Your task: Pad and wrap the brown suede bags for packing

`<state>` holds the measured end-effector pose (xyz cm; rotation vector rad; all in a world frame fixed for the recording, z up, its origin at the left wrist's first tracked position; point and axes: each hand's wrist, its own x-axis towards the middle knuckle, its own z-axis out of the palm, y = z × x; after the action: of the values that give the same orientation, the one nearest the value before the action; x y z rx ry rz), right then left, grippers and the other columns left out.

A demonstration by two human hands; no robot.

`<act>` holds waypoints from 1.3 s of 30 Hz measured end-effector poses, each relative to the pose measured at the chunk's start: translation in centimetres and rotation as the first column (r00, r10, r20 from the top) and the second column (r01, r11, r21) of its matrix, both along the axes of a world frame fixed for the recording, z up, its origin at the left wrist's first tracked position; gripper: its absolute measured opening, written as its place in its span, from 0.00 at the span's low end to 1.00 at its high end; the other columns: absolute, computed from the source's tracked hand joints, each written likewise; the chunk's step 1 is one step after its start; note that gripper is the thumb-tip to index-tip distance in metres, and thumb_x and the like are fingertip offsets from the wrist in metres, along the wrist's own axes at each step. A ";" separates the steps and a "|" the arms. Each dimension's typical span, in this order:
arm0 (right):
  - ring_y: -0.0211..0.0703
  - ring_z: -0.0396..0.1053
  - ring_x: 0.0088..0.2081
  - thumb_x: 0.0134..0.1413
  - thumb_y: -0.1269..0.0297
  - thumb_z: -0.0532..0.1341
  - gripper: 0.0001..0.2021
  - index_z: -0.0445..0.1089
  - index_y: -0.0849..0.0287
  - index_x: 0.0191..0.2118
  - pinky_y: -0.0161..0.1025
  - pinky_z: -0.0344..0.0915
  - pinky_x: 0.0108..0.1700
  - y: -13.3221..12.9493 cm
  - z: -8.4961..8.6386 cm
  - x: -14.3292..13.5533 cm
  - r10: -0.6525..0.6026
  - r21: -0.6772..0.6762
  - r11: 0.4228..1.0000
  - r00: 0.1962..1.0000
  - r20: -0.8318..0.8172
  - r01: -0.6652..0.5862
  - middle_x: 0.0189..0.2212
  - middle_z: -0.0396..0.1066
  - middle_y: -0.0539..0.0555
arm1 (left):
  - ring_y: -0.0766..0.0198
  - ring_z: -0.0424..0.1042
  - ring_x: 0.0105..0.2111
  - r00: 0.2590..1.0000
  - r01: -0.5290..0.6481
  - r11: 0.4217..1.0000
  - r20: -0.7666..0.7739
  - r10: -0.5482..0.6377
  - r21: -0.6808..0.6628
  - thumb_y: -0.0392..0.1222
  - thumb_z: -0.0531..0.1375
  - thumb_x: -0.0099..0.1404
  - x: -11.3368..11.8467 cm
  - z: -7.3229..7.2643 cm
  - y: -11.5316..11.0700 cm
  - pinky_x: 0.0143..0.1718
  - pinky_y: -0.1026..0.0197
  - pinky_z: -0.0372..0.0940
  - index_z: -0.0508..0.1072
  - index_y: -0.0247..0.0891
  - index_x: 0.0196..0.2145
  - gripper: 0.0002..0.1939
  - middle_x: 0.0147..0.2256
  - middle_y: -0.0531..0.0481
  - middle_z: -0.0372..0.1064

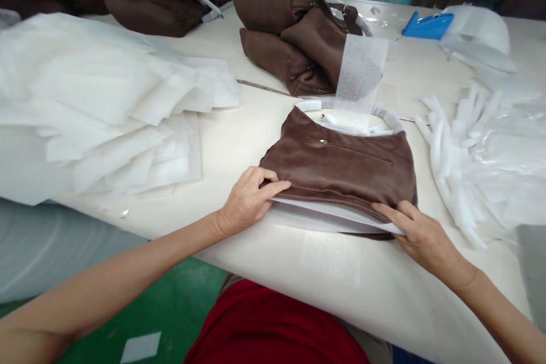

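A brown leather handbag (341, 162) lies flat on the white table in front of me, its zip pocket facing up and its wrapped handle (386, 116) pointing away. My left hand (251, 196) pinches the bag's near left corner between thumb and fingers. At the near right corner, my right hand (420, 233) grips the edge, thumb on top. Between the two hands a white sheet (328, 216) sticks out along the bag's near edge. A thin translucent foam piece (360, 77) stands up behind the handle.
Stacked white foam sheets (106, 102) spread over the left. More brown bags (290, 28) are piled at the back. White foam strips (452, 165) and clear plastic bags (512, 165) lie to the right. Behind them are a blue tape dispenser (426, 25) and a foam roll (480, 28).
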<state>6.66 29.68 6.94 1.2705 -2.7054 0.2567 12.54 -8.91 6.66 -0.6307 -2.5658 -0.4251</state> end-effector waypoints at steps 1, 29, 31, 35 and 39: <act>0.43 0.69 0.30 0.50 0.81 0.50 0.32 0.60 0.52 0.61 0.36 0.68 0.29 0.1 -0.2 -0.1 -0.002 -0.014 1.000 1.000 0.024 0.002 0.31 0.62 0.52 | 0.57 0.66 0.42 0.998 -0.045 0.998 0.050 0.043 0.050 0.26 0.54 0.62 0.4 0.0 -0.1 0.43 0.53 0.66 0.69 0.40 0.52 0.22 0.42 0.45 0.66; 0.44 0.69 0.39 0.62 0.79 0.48 0.29 0.69 0.38 0.57 0.38 0.69 0.38 5.4 -3.1 -2.0 0.188 0.011 0.982 0.977 -0.102 -0.188 0.42 0.65 0.57 | 0.60 0.64 0.33 0.981 0.162 0.966 -0.071 -0.179 -0.200 0.32 0.46 0.70 -2.2 -2.5 -2.2 0.40 0.57 0.63 0.71 0.40 0.36 0.14 0.32 0.48 0.71; 0.46 0.68 0.40 0.62 0.79 0.48 0.30 0.68 0.37 0.58 0.40 0.69 0.40 5.4 -3.4 -2.1 0.221 0.033 0.975 0.969 -0.114 -0.218 0.41 0.65 0.58 | 0.59 0.65 0.36 0.990 0.131 0.960 -0.019 -0.140 -0.247 0.31 0.47 0.68 -1.2 -2.0 -2.3 0.45 0.54 0.62 0.71 0.41 0.38 0.14 0.34 0.48 0.73; 0.46 0.67 0.41 0.63 0.79 0.47 0.30 0.66 0.37 0.61 0.42 0.70 0.41 5.0 -3.6 -2.1 0.233 0.014 0.972 0.967 -0.105 -0.233 0.40 0.64 0.58 | 0.56 0.68 0.41 0.966 0.177 0.934 0.235 -0.105 -0.311 0.37 0.49 0.66 -0.4 2.6 -2.0 0.54 0.45 0.56 0.73 0.39 0.42 0.13 0.38 0.46 0.73; 0.46 0.67 0.40 0.63 0.78 0.47 0.30 0.67 0.37 0.60 0.43 0.71 0.41 4.4 -3.3 -2.1 0.206 -0.004 0.978 0.974 -0.090 -0.207 0.41 0.65 0.58 | 0.58 0.68 0.31 0.925 0.143 0.921 0.380 0.006 -0.362 0.51 0.46 0.72 -2.5 7.4 0.9 0.48 0.49 0.62 0.74 0.39 0.32 0.22 0.29 0.48 0.71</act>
<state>4.61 34.04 3.61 1.5228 -2.4945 0.2340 10.08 -7.99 14.07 -0.8495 -3.0368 -0.0577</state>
